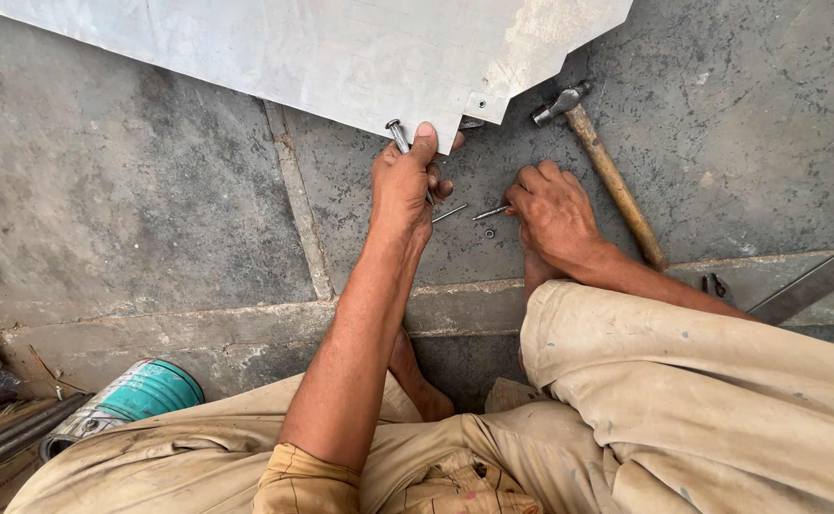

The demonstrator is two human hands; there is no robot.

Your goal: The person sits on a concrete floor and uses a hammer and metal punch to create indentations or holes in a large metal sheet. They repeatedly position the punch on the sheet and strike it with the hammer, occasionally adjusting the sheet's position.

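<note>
Head view looked down on us squatting on the concrete floor [150, 190], and nearest to us lay a teal can [136, 398] on its side by our knee, beside some dark rods [3, 433] at the frame's lower left. Further out, our right hand [552, 211] was curled shut, knuckles up, pinching a thin nail [490, 212] low over the floor, with a small washer [489, 232] lying just beside it and a second loose nail [448, 213] between the two hands. Our left hand [406, 181] was closed around a steel punch [398, 135], thumb pressed to the edge of the metal sheet [341, 48], the punch's head resting against that edge near the cut corner. Beyond the right hand lay the hammer [607, 171], untouched, its wooden handle running toward our leg and its head close to the sheet's notched corner; a flat steel bar [817, 281] crossed the right edge. We judged the risks to sit mostly at the sheet's edge: it looked sharp, and a thumb bearing on it could be cut if the sheet shifted. The small loose pieces could roll into the floor joint or be lost under a foot. Bare feet near the nails could be pricked. If the punch tilted, it could skid across the smooth metal toward the fingers.
</note>
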